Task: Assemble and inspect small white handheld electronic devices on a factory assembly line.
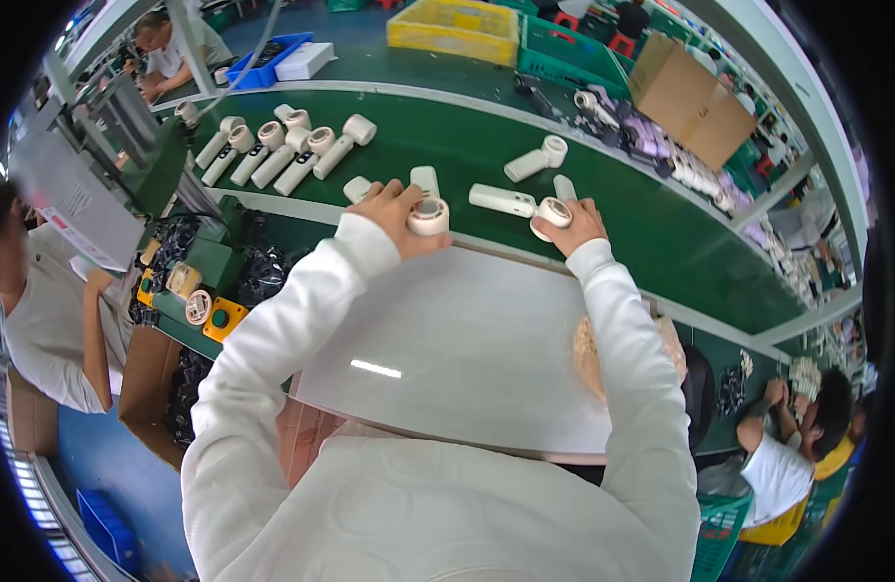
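My left hand (391, 209) is closed round the round head of a cream-white handheld fan (429, 219), whose handle points away from me. Another pale handle (357, 188) shows just beyond these fingers, partly hidden by them. To the right, my right hand (585, 229) grips the round head of a second white handheld fan (552, 214). A long handle (503, 200) reaches left from that head, and a shorter white end (564, 188) sticks out behind it; I cannot tell which belongs to the gripped head. Both hands are at the near edge of the green conveyor belt (438, 136).
Several white fans (273, 155) lie at the belt's left, and one (537, 159) beyond my right hand. A glossy white board (447, 349) spans the space before me. Left stands a machine with a green button (220, 318). A carton (695, 102) and crates are across; co-workers sit either side.
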A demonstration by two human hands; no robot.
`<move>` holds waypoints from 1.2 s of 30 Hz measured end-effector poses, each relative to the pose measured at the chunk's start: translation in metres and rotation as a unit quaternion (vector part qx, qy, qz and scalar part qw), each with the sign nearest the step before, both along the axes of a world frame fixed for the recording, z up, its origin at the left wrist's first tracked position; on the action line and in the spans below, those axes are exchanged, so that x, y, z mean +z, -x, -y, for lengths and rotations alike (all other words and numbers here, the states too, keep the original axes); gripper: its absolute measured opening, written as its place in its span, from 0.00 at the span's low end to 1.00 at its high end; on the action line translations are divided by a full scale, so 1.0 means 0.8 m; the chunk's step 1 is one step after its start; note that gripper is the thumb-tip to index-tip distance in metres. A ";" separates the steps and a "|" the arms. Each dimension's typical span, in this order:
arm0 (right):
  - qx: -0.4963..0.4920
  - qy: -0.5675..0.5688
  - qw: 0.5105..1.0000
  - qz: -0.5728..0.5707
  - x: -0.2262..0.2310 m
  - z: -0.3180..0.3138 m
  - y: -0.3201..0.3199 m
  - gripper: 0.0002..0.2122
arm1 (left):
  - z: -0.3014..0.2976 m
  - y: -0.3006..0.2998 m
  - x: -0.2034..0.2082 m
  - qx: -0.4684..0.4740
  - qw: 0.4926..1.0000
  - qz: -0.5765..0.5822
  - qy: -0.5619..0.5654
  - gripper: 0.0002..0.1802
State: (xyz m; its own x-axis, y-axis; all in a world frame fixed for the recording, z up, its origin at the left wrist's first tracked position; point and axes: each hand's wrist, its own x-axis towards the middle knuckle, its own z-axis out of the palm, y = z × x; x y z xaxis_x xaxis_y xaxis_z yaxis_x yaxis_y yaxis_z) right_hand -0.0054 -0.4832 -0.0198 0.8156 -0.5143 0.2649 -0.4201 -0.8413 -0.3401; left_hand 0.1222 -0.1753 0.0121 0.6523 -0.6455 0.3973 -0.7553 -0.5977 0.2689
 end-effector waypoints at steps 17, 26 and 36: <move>0.147 -0.156 0.977 -0.001 0.033 -0.073 0.183 0.21 | -0.022 0.138 -0.006 -0.388 0.913 -0.075 -0.101 0.37; 0.252 -0.123 0.960 -0.017 0.030 -0.038 0.193 0.21 | 0.144 0.003 0.053 -0.337 0.867 -0.360 -0.068 0.20; 0.239 -0.050 0.965 0.092 0.011 -0.048 0.187 0.23 | 0.453 -0.098 -0.162 -0.032 0.999 0.004 0.031 0.27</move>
State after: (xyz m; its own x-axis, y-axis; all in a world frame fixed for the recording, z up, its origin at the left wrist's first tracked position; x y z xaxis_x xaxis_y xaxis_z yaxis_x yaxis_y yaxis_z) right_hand -0.1548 -0.4444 -0.0107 0.9096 -0.1214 0.3973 0.0837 -0.8831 -0.4616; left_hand 0.2003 -0.5379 -0.1172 0.6072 -0.6600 0.4424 -0.7936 -0.5309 0.2972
